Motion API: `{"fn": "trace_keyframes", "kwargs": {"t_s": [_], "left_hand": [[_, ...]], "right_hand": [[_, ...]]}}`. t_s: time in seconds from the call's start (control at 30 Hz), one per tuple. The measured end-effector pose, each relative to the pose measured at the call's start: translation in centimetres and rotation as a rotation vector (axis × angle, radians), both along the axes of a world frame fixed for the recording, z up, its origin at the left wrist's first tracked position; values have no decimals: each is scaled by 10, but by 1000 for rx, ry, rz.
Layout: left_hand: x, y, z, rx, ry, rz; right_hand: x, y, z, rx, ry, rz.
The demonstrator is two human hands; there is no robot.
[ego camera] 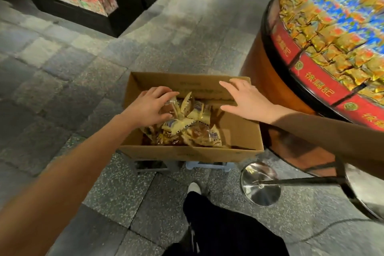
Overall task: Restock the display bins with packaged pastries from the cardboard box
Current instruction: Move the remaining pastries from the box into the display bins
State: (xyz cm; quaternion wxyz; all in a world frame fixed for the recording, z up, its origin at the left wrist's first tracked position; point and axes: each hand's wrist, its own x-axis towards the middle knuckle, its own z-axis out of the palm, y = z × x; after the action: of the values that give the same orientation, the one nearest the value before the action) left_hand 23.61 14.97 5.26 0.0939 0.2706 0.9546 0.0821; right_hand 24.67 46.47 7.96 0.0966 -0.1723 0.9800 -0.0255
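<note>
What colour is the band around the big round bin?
The band is red with gold writing, in the head view.

One box (187, 154), two hands (148, 108) (244, 100), several pastries (179, 124)

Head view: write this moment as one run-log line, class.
phase: picking | left hand: grips pastry packet inside cardboard box | right hand: open, above box | round display bin: right of box

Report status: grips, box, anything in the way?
Left grip curled round a pastry pack inside the cardboard box. Right grip open, fingers spread over the far side. Loose packs remain in box. Chrome stand base beside box, not blocking.
</note>
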Motion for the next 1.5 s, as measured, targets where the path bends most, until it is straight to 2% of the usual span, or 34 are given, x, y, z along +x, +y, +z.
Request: {"fn": "trace_keyframes", "kwargs": {"t_s": [0.2,0.43,0.63,0.8,1.0,1.13,1.3,1.5], "left_hand": [[-54,21,-45,0,-84,-57],[-91,28,-106,-60,-186,-195],[-122,23,-174,-126,-182,-261],[-130,13,-233,-184,-240,-296],[-117,19,-298,-247,-378,-321],[-116,17,-330,-269,-378,-310],[-124,17,-346,-151,-460,-153],[-129,33,-358,-182,-418,-145]], "right_hand": [[-47,-1,-41,123,-142,120],[-69,5,-87,138,-169,188],[-84,12,-157,180,-217,310],[-86,7,-225,174,-349,396],[-72,-5,-290,126,-564,318],[-72,-14,-318,-45,-754,121],[-80,-27,-341,-125,-762,-118],[-85,-35,-365,-97,-770,-160]]}}
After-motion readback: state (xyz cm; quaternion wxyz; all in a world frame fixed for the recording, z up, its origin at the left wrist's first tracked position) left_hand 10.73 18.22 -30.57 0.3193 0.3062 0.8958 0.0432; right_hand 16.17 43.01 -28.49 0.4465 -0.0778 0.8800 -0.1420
